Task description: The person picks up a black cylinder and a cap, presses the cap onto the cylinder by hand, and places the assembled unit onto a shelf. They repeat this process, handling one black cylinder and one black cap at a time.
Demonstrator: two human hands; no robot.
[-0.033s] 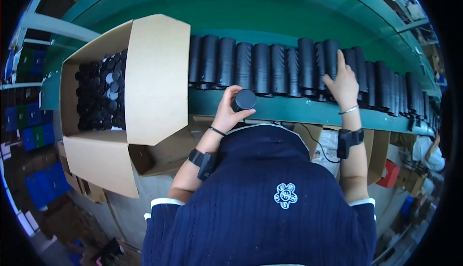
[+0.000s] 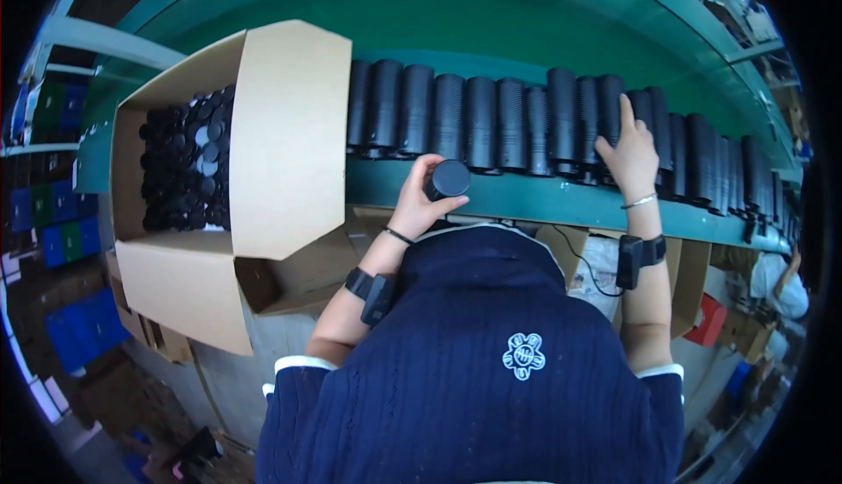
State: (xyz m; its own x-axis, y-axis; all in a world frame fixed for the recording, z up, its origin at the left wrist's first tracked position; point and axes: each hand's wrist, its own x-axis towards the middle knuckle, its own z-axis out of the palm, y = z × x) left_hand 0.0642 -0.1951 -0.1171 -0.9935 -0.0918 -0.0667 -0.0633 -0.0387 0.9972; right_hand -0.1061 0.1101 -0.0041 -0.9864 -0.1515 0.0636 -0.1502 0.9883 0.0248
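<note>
My left hand [image 2: 414, 208] is closed around a black cylindrical tube [image 2: 449, 179], held end-on just in front of the green shelf's front edge [image 2: 526, 199]. My right hand [image 2: 630, 158] lies flat, fingers stretched, on a long row of black ribbed tubes [image 2: 491, 120] that lie side by side on the shelf. To the left, an open cardboard box [image 2: 289, 133] holds several more black tubes [image 2: 189, 168] standing on end. Both wrists wear a black band with a small device.
More cardboard boxes [image 2: 289, 278] sit under the shelf in front of me. Blue crates [image 2: 66, 234] are stacked on the left. A red container [image 2: 706, 319] and another person [image 2: 781, 282] are at the right edge.
</note>
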